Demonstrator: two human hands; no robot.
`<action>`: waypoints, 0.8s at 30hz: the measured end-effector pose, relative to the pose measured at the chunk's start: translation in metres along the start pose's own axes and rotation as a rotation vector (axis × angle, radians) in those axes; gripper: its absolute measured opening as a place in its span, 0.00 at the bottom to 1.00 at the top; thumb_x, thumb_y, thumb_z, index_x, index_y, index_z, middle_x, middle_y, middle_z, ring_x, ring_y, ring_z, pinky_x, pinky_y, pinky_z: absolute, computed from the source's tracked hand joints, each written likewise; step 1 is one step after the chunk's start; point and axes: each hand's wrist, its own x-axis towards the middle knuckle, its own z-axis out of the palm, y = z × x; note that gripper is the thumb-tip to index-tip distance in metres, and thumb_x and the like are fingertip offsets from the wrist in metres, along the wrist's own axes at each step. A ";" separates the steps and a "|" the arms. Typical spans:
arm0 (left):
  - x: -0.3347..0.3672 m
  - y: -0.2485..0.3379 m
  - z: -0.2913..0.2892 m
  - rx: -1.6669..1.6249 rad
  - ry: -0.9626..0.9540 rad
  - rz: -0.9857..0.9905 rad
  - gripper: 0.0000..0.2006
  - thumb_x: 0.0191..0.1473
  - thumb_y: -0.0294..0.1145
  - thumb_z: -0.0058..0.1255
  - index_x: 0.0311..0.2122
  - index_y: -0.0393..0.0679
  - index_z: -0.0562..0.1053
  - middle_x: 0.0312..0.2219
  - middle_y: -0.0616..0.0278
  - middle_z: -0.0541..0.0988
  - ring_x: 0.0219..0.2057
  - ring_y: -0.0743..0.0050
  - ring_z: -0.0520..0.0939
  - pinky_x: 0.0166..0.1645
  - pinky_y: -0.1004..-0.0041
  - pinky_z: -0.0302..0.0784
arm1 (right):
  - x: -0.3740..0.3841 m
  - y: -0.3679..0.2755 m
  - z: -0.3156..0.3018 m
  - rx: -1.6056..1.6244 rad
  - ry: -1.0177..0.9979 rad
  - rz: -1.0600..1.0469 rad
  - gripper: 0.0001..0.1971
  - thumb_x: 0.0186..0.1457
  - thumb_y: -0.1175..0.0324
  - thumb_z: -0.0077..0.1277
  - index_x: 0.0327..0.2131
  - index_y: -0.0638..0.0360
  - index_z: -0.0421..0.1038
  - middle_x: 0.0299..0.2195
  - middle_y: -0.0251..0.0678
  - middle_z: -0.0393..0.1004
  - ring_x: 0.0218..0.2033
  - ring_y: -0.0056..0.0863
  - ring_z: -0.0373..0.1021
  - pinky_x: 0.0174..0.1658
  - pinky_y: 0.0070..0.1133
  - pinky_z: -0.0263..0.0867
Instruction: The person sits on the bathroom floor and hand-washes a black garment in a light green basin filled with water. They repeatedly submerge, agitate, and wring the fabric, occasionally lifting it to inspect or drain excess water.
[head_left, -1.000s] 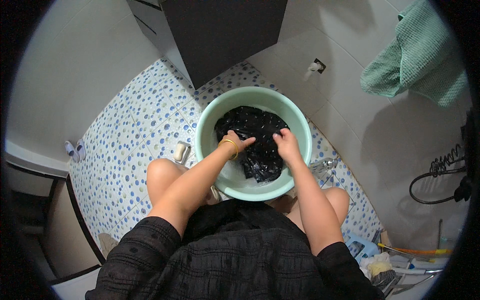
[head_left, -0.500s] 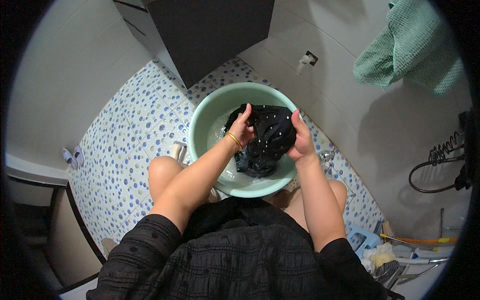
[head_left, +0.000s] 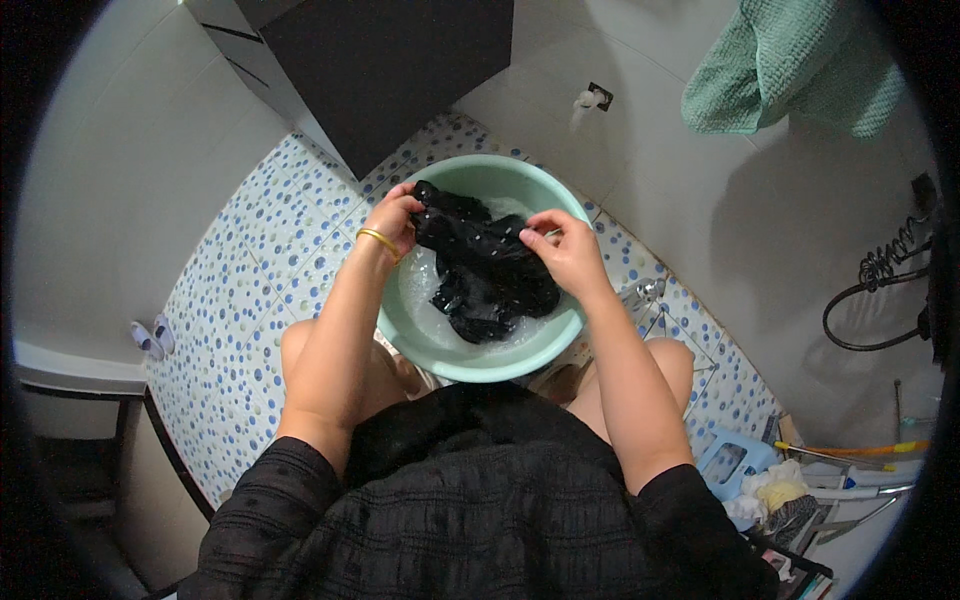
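A wet black garment with small white specks lies bunched in a pale green basin of soapy water. My left hand, with a gold bracelet at the wrist, grips one end of the cloth by the basin's left rim. On the other side my right hand pinches the garment between thumb and fingers. Between the hands the cloth is drawn out, and its lower part rests in the water. What kind of garment it is cannot be made out.
Around the basin is a blue-dotted tile floor. A dark cabinet stands beyond it. Close by on the right is a metal tap. A green towel hangs at the upper right. Slippers lie far left; a light blue plastic item sits lower right.
My left hand has moved left to the basin's rim, drawing the garment out with it. My right hand has shifted left and its grip has changed. The view has shifted slightly.
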 end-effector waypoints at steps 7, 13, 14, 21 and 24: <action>-0.019 -0.038 -0.019 0.039 -0.032 -0.446 0.21 0.50 0.41 0.44 0.47 0.41 0.64 0.41 0.54 0.71 0.40 0.63 0.73 0.45 0.64 0.69 | -0.001 0.056 0.012 -0.716 -0.282 0.244 0.08 0.43 0.69 0.50 0.24 0.65 0.71 0.25 0.48 0.71 0.28 0.44 0.68 0.34 0.28 0.64; -0.052 -0.051 -0.011 0.513 -0.258 -0.562 0.22 0.41 0.35 0.56 0.41 0.34 0.67 0.36 0.51 0.73 0.36 0.65 0.75 0.43 0.66 0.71 | -0.010 0.069 0.038 -0.879 -0.538 0.394 0.14 0.43 0.61 0.52 0.26 0.66 0.71 0.32 0.50 0.71 0.35 0.44 0.67 0.39 0.30 0.63; -0.054 -0.045 -0.013 0.448 -0.319 -0.467 0.20 0.42 0.34 0.55 0.40 0.35 0.67 0.35 0.52 0.74 0.35 0.66 0.76 0.42 0.67 0.72 | -0.010 0.060 0.036 -0.843 -0.637 0.404 0.19 0.42 0.60 0.53 0.34 0.67 0.68 0.35 0.51 0.69 0.39 0.44 0.65 0.41 0.30 0.62; -0.053 0.013 0.009 0.129 -0.384 -0.197 0.16 0.51 0.40 0.44 0.37 0.37 0.68 0.33 0.56 0.74 0.33 0.69 0.77 0.40 0.71 0.73 | -0.006 0.064 0.057 -0.519 -0.526 0.249 0.30 0.46 0.61 0.49 0.49 0.67 0.52 0.42 0.51 0.65 0.42 0.44 0.64 0.45 0.30 0.60; -0.058 0.039 0.029 0.016 -0.445 -0.179 0.21 0.50 0.46 0.43 0.40 0.36 0.67 0.37 0.53 0.73 0.37 0.66 0.75 0.43 0.65 0.71 | -0.004 0.064 0.056 -0.473 -0.464 0.191 0.24 0.47 0.65 0.47 0.47 0.67 0.56 0.39 0.53 0.66 0.41 0.45 0.64 0.43 0.30 0.60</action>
